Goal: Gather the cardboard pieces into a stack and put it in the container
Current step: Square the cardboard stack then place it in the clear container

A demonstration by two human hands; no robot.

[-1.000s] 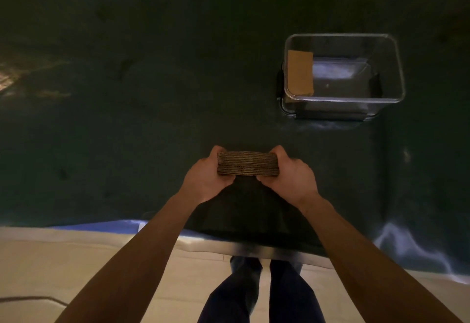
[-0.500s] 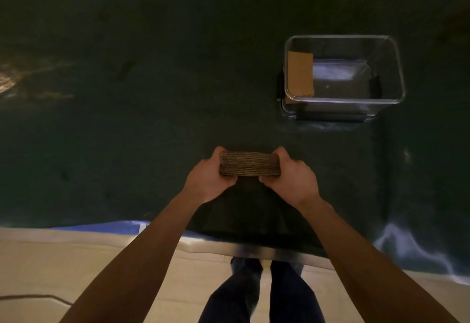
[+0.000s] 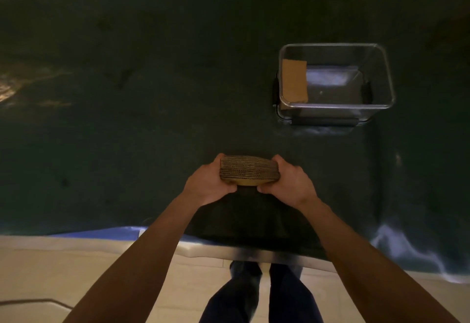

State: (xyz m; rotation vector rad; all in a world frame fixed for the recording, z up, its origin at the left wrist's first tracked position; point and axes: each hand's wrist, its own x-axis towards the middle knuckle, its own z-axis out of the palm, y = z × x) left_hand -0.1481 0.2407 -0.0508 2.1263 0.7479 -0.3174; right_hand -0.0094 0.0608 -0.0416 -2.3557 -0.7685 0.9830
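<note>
So the person has both hands on the stack of cardboard pieces point(image 3: 249, 170), one at each end. The left hand point(image 3: 208, 185) is curled round the left end and the right hand point(image 3: 290, 185) is curled round the right end, thumbs tucked under the near side, fingers wrapped over the far side as far as the view shows. The stack is turned so its layered corrugated edges face the camera, and a bit of a flat tan face peeks out along the bottom edge. Whether it's lifted just off the dark green table point(image 3: 127, 132) or resting on it is hard to tell in this light.

The clear plastic container point(image 3: 381, 78) sits farther back and off to the right, well apart from the hands. One tan cardboard piece point(image 3: 294, 80) is already in there, leaning against the left wall. Black latches show on the left and right sides of the container.

At the bottom of the view is the table's near edge, a pale floor point(image 3: 50, 272), and the person's dark trouser legs point(image 3: 254, 297) straight down between the forearms. Pretty dim lighting overall, with a few glare streaks on the tabletop.
</note>
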